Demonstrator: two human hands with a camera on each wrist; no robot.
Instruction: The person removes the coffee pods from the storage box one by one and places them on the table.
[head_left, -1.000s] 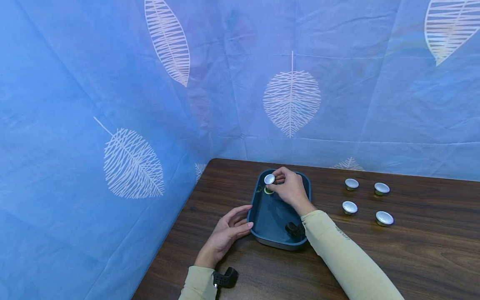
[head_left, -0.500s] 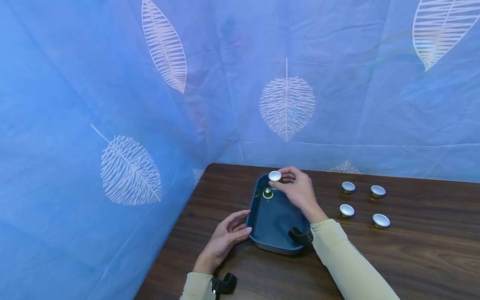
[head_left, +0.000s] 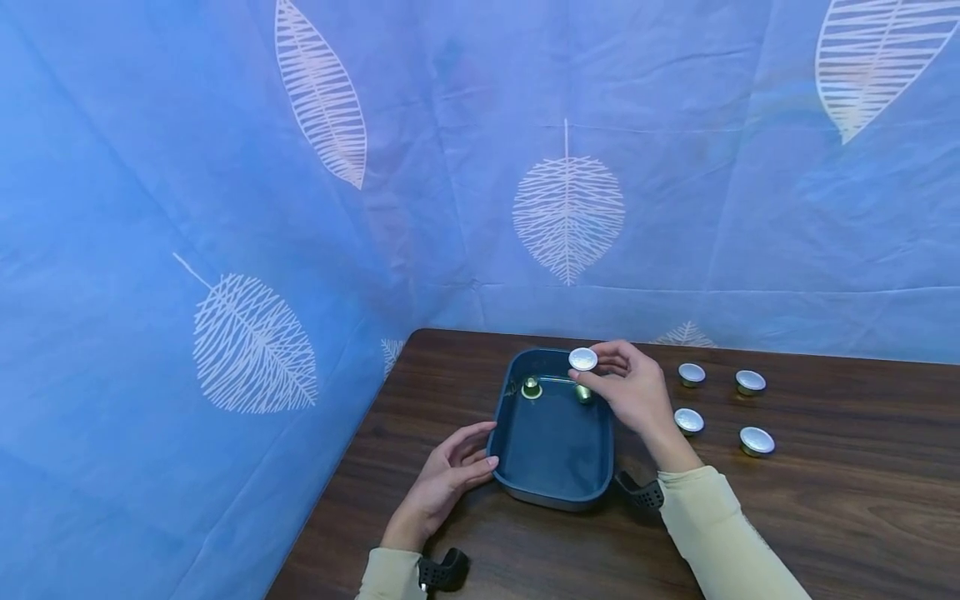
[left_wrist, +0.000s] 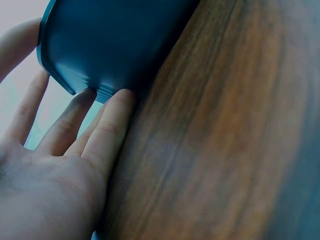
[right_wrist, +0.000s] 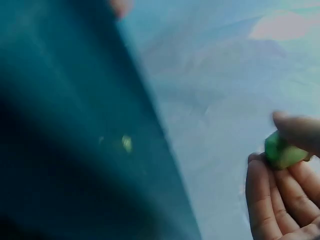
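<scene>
My right hand [head_left: 636,392] pinches a coffee capsule [head_left: 582,359] over the back of a dark blue tray [head_left: 551,498], its silver foil lid facing up. The right wrist view shows the capsule's green body [right_wrist: 282,150] between thumb and fingers. Inside the tray, a green-gold capsule [head_left: 531,388] stands rim down at the back left. Another capsule [head_left: 583,394] shows near the back right, partly hidden by the right thumb. My left hand [head_left: 442,483] rests its extended fingertips against the tray's left side. Up close, those fingers [left_wrist: 107,122] touch the outer wall.
Several more capsules with silver lids stand on the brown wooden table [head_left: 847,500] right of the tray, including one [head_left: 757,441] at the front right. A blue curtain [head_left: 450,167] with white leaf patterns hangs behind the table and along its left side.
My right hand has moved rightward across the back of the tray with the capsule in its pinch, uncovering the capsule at back left. The left hand stays at the tray's side.
</scene>
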